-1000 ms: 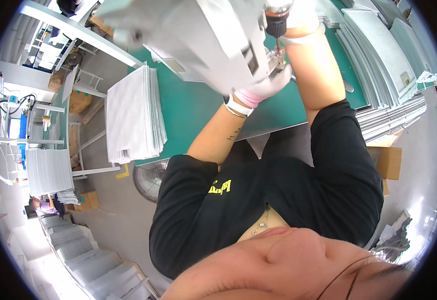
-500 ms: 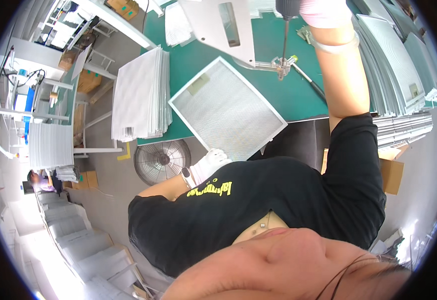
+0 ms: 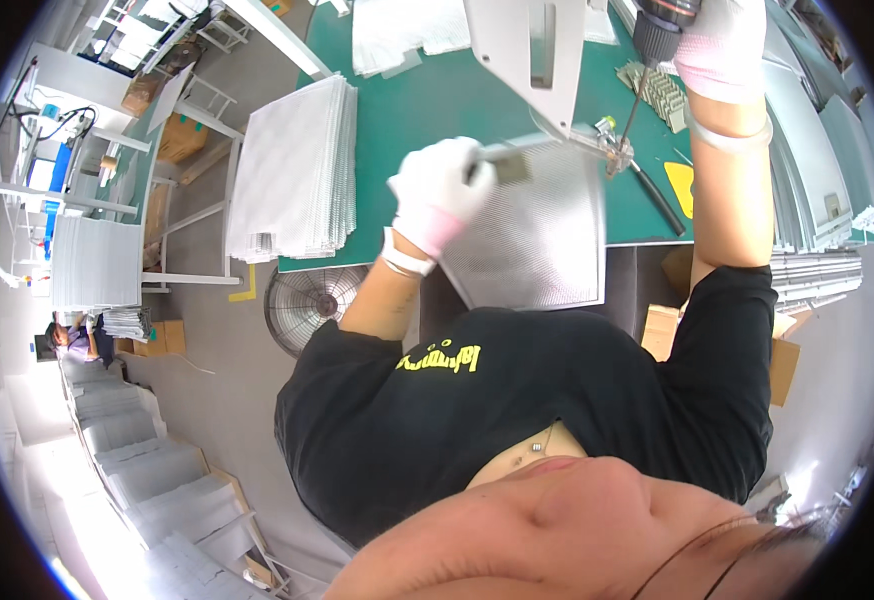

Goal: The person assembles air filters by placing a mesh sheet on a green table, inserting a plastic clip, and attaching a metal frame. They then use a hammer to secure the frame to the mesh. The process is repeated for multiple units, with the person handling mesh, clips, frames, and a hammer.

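Note:
My left hand (image 3: pixel 439 192), in a white glove, is closed on the left edge of a framed mesh panel (image 3: pixel 537 235), close to its far corner. The panel's far edge is blurred by motion and lies under a white machine arm (image 3: pixel 517 50). Its near part reaches past the table edge toward my black shirt. High at the right, my gloved right hand (image 3: pixel 725 50) grips a black power screwdriver (image 3: pixel 660 38), partly cut off by the picture's top. Its long bit slants down to a small metal fixture (image 3: pixel 614 152) above the panel's far right corner.
A stack of mesh panels (image 3: pixel 292 175) stands left on the green table (image 3: pixel 397 120). Small metal brackets (image 3: pixel 657 98), a black-handled tool (image 3: pixel 659 198) and a yellow piece (image 3: pixel 680 188) lie right. More panels (image 3: pixel 802 150) stand far right. A floor fan (image 3: pixel 315 305) is below.
My left hand has moved up from the panel's near corner to its left edge. The panel has turned from a diamond position to nearly square and shifted right. The right hand keeps the screwdriver.

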Demonstrator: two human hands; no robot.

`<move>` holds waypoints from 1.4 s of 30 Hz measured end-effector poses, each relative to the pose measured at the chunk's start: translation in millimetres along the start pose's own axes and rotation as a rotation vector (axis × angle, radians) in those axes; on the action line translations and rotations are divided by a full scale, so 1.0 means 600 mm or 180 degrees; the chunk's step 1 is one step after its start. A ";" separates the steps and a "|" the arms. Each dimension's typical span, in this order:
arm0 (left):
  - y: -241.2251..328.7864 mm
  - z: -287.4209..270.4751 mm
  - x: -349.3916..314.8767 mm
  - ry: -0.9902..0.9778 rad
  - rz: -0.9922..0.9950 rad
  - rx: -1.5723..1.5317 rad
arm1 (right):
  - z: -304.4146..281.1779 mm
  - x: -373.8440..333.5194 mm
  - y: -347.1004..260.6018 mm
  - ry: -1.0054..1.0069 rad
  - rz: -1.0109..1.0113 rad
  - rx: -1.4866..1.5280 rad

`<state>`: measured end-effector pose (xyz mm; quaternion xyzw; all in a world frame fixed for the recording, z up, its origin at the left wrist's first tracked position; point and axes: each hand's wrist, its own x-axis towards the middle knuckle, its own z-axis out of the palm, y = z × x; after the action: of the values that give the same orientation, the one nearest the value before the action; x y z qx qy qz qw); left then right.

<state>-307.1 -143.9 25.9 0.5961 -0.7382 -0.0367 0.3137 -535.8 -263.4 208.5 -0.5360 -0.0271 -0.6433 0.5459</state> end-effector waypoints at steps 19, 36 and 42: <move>0.129 0.014 -0.085 0.0350 0.1094 0.0052 | 0.029 -0.125 0.015 -0.0256 0.0318 0.0710; 0.100 0.107 -0.127 0.0024 0.1364 -0.0972 | -0.055 -0.258 0.074 -0.0465 0.1390 0.2273; 0.098 0.117 -0.139 -0.0388 0.1178 -0.0644 | -0.037 -0.178 0.018 -0.0624 0.0918 0.1024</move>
<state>-385.2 -74.3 -40.1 0.4126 -0.8452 -0.0883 0.3280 -560.8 -209.2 116.5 -0.5004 -0.1053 -0.4910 0.7053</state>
